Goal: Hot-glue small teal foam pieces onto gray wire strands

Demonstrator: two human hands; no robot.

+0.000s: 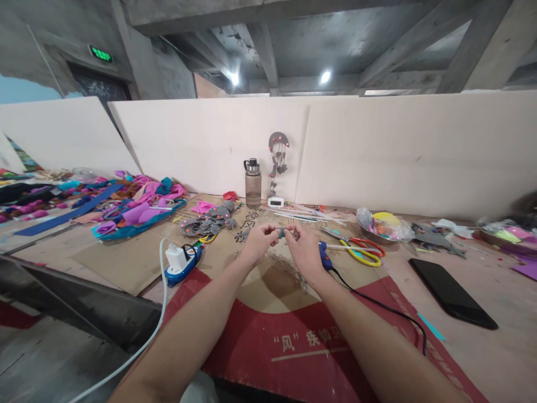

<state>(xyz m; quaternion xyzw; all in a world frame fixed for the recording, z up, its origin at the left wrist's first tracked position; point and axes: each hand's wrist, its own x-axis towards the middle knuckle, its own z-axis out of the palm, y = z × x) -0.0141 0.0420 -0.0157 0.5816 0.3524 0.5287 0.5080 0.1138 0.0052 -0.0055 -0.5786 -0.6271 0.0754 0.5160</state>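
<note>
Over the cardboard sheet [277, 336], my left hand [260, 242] and my right hand [302, 246] meet, fingertips pinched around a small grey-green piece [281, 233]. It looks like felt, but the fingers cover most of it. Just right of my right hand lies a blue hot glue gun [324, 256], partly hidden by that hand, its black cord running toward the front right. Scissors [361, 252] with yellow and red handles rest beyond it. A heap of grey felt pieces [210, 221] is to the left of my left hand.
A water bottle [253, 187], a small digital clock [276, 202] and a hanging grey moon ornament [279, 146] are by the white partition [201, 145]. A power strip [183, 266] and colourful fabric [142, 210] lie left; a bowl [384, 238] and a phone [452, 292] lie right.
</note>
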